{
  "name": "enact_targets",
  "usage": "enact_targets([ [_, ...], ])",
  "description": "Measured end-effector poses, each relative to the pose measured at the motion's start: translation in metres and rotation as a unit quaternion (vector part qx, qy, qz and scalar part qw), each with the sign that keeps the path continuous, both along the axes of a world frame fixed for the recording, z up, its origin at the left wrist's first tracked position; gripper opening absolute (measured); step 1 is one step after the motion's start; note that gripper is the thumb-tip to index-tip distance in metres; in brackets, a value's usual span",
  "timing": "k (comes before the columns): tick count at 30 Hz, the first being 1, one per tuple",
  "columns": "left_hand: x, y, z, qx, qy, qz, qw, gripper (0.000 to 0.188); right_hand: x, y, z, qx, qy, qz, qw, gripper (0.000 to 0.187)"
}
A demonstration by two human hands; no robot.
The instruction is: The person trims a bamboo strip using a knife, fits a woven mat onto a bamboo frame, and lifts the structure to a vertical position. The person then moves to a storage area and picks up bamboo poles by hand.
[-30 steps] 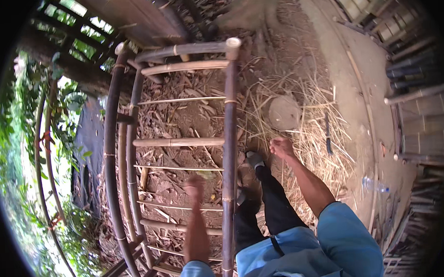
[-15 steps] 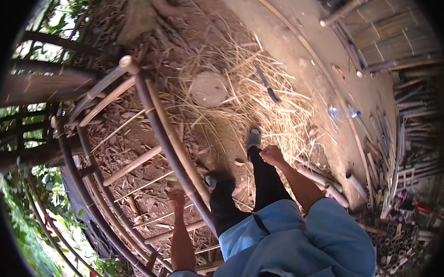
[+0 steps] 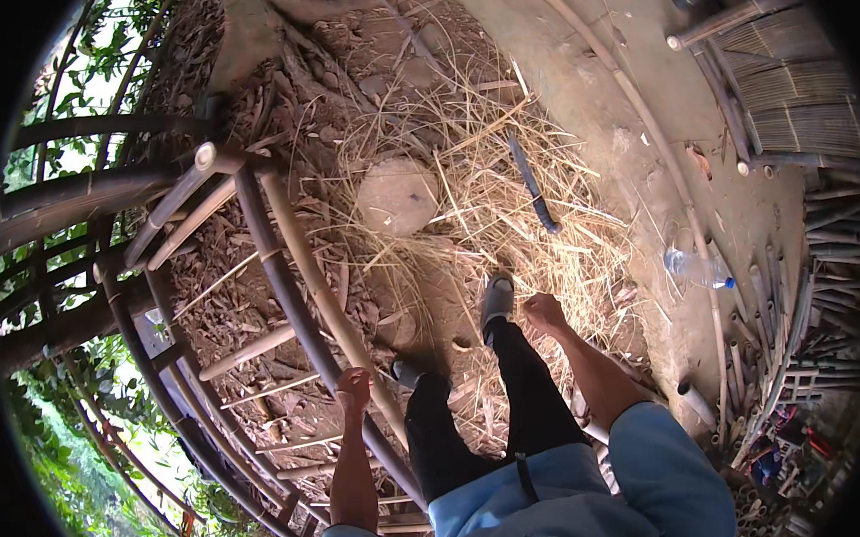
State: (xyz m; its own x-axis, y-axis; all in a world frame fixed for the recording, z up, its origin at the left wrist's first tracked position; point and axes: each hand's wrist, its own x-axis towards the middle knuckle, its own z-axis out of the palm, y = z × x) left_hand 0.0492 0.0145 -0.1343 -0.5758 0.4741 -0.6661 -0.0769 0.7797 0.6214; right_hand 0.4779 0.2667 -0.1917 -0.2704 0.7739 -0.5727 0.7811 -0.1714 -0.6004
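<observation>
Currently: bamboo frame (image 3: 285, 275), left of round slab (image 3: 398, 196)

Left hand (image 3: 354, 391): nearer than slab, over frame rail, contact unclear; fingers curled together. Right hand (image 3: 544, 313): nearer, right of slab; fingers curled together. Dark knife (image 3: 531, 182): right of slab, on straw (image 3: 583, 252).

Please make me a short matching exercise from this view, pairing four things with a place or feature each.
Column one:
1. left hand
2. knife
3. plastic bottle
4. round block

Column two:
A. wears a blue cap
B. broad and flat-topped
C. seen against the bamboo frame
D. lies on the straw, long and dark

Right pairs: 1-C, 2-D, 3-A, 4-B.
</observation>
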Motion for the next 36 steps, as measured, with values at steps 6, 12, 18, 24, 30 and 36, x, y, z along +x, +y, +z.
enact_targets([
  [6, 0.008, 0.089, -0.045, -0.013, 0.051, -0.052, 0.997, 0.022, -0.027, 0.120, -0.059, -0.019, -0.088, -0.012, 0.996, 0.024],
  [12, -0.005, 0.228, -0.099, 0.069, 0.117, -0.142, 0.980, 0.013, -0.083, 0.237, -0.117, 0.061, -0.029, -0.010, 0.998, 0.024],
  [18, -0.021, 0.364, -0.148, 0.176, 0.116, -0.170, 0.963, 0.010, -0.175, 0.365, -0.153, 0.062, -0.010, -0.028, 0.998, 0.030],
  [24, -0.003, 0.457, -0.184, 0.177, 0.095, -0.144, 0.969, 0.007, -0.228, 0.497, -0.242, 0.137, 0.079, -0.035, 0.987, 0.034],
  [30, -0.020, 0.495, -0.239, 0.203, 0.089, -0.163, 0.961, 0.006, -0.299, 0.617, -0.295, 0.264, -0.001, -0.002, 0.964, 0.054],
  [36, -0.035, 0.512, -0.261, 0.177, 0.045, -0.136, 0.974, 0.013, -0.314, 0.658, -0.330, 0.206, -0.154, -0.022, 0.966, 0.080],
])
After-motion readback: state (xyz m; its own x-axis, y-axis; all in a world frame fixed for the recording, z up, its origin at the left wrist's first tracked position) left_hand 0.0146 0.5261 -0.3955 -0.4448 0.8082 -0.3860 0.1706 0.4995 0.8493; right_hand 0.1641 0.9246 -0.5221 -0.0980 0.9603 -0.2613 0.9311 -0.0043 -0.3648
